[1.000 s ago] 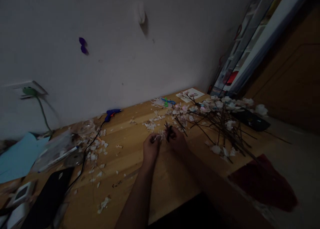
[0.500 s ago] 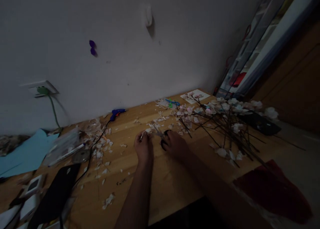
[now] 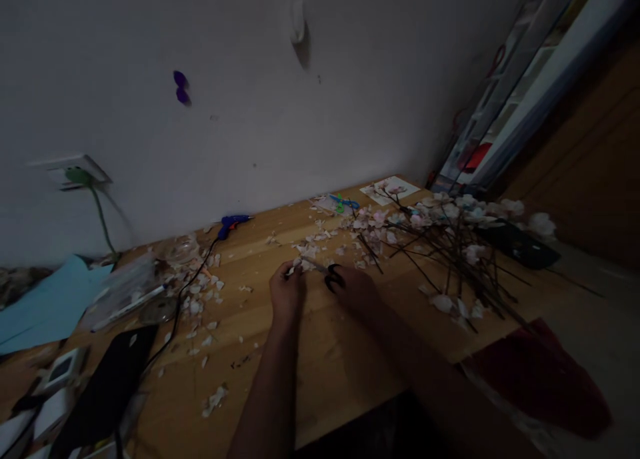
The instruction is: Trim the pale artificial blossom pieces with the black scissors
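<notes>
Over the middle of the wooden table, my left hand is closed in a pinch on a small white petal. My right hand grips the black handles of a pair of scissors. The blades point left and reach the petal at my left fingertips; in this dim light I cannot tell whether they touch it. Loose white petals lie scattered just beyond both hands.
Artificial blossom branches are heaped on the right, with a dark red cloth below. A blue glue gun lies at the back, its black cord running left. Blue-and-green scissors rest near the wall. A black phone-like slab lies at left.
The scissor handles have drawn closer together and the blades look more closed beside the petal. My left hand stays nearly in place. The whole view has shifted slightly.
</notes>
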Demonstrator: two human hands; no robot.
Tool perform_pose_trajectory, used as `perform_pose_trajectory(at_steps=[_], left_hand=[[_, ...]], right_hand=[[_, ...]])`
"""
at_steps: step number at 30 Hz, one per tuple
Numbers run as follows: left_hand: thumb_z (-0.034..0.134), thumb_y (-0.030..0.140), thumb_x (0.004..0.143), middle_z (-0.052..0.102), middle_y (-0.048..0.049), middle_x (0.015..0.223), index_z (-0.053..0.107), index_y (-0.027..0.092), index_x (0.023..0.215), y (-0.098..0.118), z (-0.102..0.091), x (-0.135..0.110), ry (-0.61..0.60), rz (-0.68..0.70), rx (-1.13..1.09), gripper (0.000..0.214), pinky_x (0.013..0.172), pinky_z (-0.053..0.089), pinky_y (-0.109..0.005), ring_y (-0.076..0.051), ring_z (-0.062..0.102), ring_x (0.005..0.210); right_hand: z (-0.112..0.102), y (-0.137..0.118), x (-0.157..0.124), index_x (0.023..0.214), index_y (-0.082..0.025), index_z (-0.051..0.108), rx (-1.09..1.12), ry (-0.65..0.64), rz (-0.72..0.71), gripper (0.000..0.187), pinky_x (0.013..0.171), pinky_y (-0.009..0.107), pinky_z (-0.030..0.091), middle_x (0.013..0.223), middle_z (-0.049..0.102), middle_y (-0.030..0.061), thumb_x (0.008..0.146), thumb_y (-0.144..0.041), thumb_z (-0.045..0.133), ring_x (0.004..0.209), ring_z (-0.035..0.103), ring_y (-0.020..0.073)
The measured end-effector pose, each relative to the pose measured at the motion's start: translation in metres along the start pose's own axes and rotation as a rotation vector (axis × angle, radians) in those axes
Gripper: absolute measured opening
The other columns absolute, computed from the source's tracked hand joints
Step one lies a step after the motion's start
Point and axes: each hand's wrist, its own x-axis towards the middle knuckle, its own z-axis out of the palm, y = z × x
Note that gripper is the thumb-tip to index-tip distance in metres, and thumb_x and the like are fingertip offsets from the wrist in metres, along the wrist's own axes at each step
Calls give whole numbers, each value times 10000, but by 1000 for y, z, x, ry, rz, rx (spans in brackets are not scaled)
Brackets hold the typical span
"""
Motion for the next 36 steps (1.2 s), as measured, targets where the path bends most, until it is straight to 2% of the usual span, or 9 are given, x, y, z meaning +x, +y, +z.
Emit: perform_pose_trajectory(at_steps=[5,8,11,15,18,20,27,30,36], left_hand=[[761,309,677,703,-43,761,749,163,885,7,1,0,54,-40,-59,254,663,469,-240,-147,620,701],[806,273,644,702,-41,804,722,153,886,5,5,-4,73,-141,-310,283,732,508,-253,-130,642,730],[847,203,600,689,-28,819,682,146,850,5,10,-7,69,-243,-620,304,852,528,-286,-120,661,784],[852,130,577,685,-18,805,649,158,826,7,14,-10,112,-298,-755,322,877,533,-298,-120,665,791],[850,149,569,690,-13,817,651,169,856,6,18,-13,99,-265,-756,350,838,529,-282,-120,665,788],[845,180,572,689,-11,812,658,163,862,4,21,-16,71,-224,-713,345,807,520,-259,-113,660,770],[806,253,623,702,-11,792,663,158,878,-9,23,-13,77,-158,-498,307,732,503,-242,-114,649,708],[824,286,612,711,-20,792,665,156,871,-8,19,-10,65,-149,-453,331,732,510,-256,-123,657,701],[859,294,594,727,-45,804,675,148,863,3,17,-11,11,-165,-434,356,734,523,-257,-131,672,705]], right_hand=[[-2,6,1,1064,-235,673,49,35,162,243,688,267,378,974,721,62,922,-347,511,849,643,205],[-1,8,2,1101,-221,653,133,98,235,269,691,269,394,974,713,70,923,-334,486,841,638,206],[1,5,3,1141,-186,593,132,168,169,294,765,279,401,1054,674,97,875,-296,534,949,601,223],[2,-2,1,1051,-165,560,55,134,-35,275,779,290,374,993,639,98,835,-332,596,921,556,223],[0,-5,0,975,-182,567,26,50,-140,228,739,287,341,909,634,66,837,-360,604,842,544,204],[-1,-5,0,963,-185,572,22,22,-153,212,722,282,322,897,633,60,831,-346,607,825,540,194],[-3,-4,2,848,-201,574,61,2,-106,108,648,257,282,808,634,28,839,-308,589,734,533,156],[-3,-3,1,809,-206,586,89,-1,-87,135,618,251,277,764,636,17,866,-328,567,689,538,143],[-2,2,1,918,-234,683,154,-15,-18,176,619,245,323,838,712,31,884,-351,556,741,616,164]])
